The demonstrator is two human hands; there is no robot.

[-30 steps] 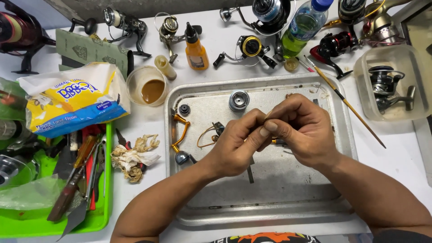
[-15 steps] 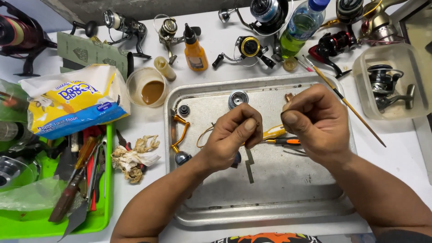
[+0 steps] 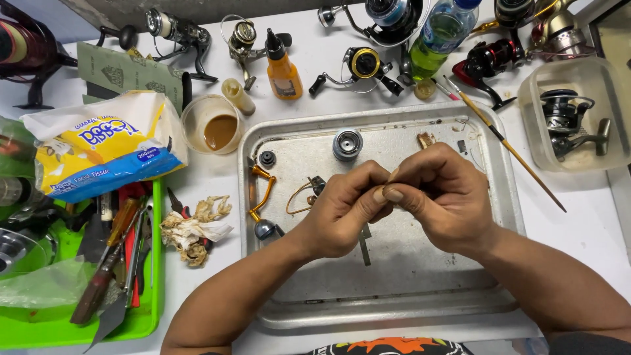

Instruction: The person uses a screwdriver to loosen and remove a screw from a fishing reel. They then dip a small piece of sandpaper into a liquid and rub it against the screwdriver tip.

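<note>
The left hand (image 3: 342,213) and the right hand (image 3: 437,197) are meeting over the middle of a metal tray (image 3: 394,309), their fingertips pinching together around something so small that it is hiding between them; what it is cannot be told. Both hands are curling closed, thumbs and forefingers pressing at the point where they are touching. Under and beside the left hand, a gold wire bail (image 3: 299,197) is lying on the tray, and further left a gold reel handle (image 3: 261,197) with a grey knob is resting along the tray's left wall. A small black cap (image 3: 267,159) and a round silver spool part (image 3: 347,144) are sitting near the tray's far edge, with a small copper-coloured piece (image 3: 426,140) just beyond the right hand. On the white tabletop (image 3: 578,197) to the right, a thin brush (image 3: 503,139) is lying slantwise beside a clear plastic tub (image 3: 618,131) that is holding a dark reel. Past the tray, an orange squeeze bottle (image 3: 284,69), a cup of brown liquid (image 3: 213,125) and several fishing reels are standing about. To the left, a crumpled tissue (image 3: 194,227), a pack of tissues (image 3: 98,148) and a green tray (image 3: 148,315) of tools are lying.
</note>
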